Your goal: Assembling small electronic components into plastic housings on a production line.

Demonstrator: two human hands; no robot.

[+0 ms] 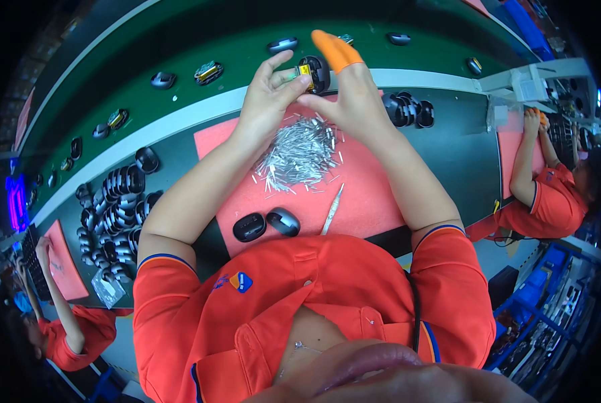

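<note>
Beyond the pink mat [374, 195], both my hands meet at a small black case shell [321, 74], apparently for earbuds. A yellow-labelled inner part [305, 70] shows at its left side. My left hand [268, 97] is closed, its thumb pressed on the yellow-labelled part. Orange finger covers sit on the fingers of my right hand [351, 91], which stretch up past the case's right side; its thumb lies by the case's lower edge. How firmly the right fingers grip is partly hidden. Just below the hands lies a heap of thin silvery strips [299, 154].
Near me on the mat lie two dark cases [249, 227] [283, 221] and a pointed tool [332, 209]. Many cases [115, 208] crowd the left; several more [408, 109] stand right. Parts dot the green belt [240, 40] behind a pale rail [206, 107]. Co-workers [549, 195] sit either side.
</note>
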